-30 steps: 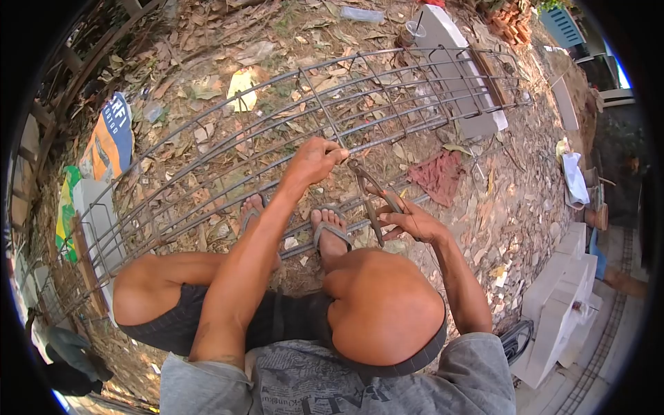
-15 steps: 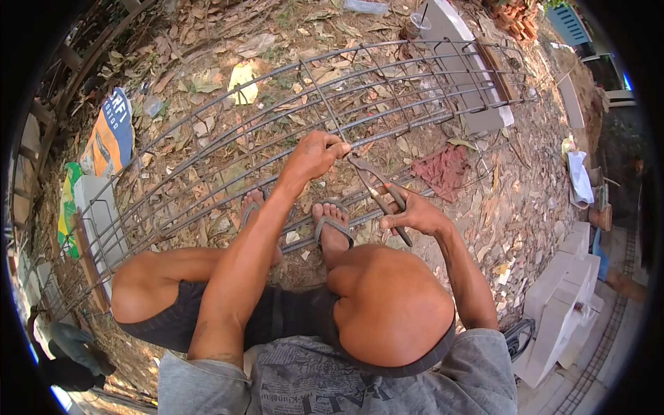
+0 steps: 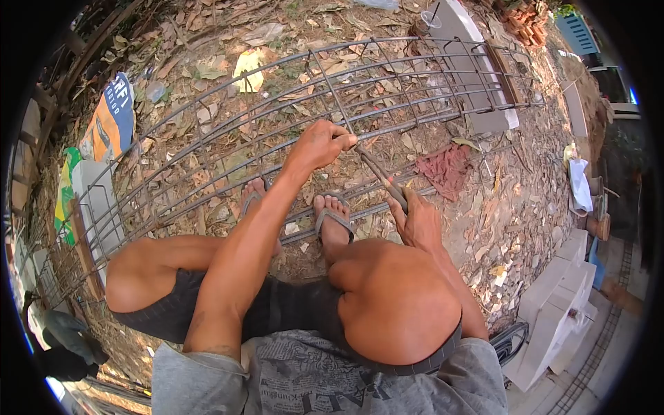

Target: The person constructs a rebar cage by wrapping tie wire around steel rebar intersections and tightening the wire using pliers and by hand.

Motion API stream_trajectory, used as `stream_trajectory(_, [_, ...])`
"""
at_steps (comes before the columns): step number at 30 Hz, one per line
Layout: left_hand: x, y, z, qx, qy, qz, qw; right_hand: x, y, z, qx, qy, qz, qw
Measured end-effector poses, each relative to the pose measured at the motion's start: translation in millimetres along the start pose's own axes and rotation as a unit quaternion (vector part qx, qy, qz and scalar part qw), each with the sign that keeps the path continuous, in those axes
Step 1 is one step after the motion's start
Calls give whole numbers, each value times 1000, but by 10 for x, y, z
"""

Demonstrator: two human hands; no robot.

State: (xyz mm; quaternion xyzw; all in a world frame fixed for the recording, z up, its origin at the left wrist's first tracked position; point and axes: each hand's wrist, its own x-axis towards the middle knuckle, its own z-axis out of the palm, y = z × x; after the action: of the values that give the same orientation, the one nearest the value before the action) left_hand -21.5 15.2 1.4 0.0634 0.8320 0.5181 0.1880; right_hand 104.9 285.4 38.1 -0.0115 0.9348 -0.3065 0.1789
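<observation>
My left hand (image 3: 322, 146) is closed at the near edge of a rebar cage (image 3: 277, 100), thumb and fingers pinching the end of a slanting thin steel bar (image 3: 335, 97). Whether a tie wire is also in that pinch is too small to tell. Wrapped round the handles of a pair of pincers (image 3: 377, 168) is my right hand (image 3: 419, 220). The handles lie close together, and the jaws point up and left, right beside my left fingertips. The jaws' tips are partly hidden there.
The cage rests on grey blocks, one at the right (image 3: 477, 76) and one at the left (image 3: 98, 197). A dark red cloth (image 3: 446, 169) lies on the leafy ground. My sandalled feet (image 3: 333, 216) are below the cage. More pale blocks (image 3: 557, 304) are at lower right.
The pincers' handles, spread apart before, are now together. My right hand has turned and wrapped more fully round them. My left hand stays at the same bar, shifted slightly.
</observation>
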Motion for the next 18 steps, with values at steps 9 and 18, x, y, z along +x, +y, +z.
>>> stream_trajectory(9, [-5,12,0,-7,18,11,1000,41,-209,-254,268,-140,77,950])
stream_trajectory(18, [-8,20,27,-9,24,14,1000,82,33,-110,601,-295,175,722])
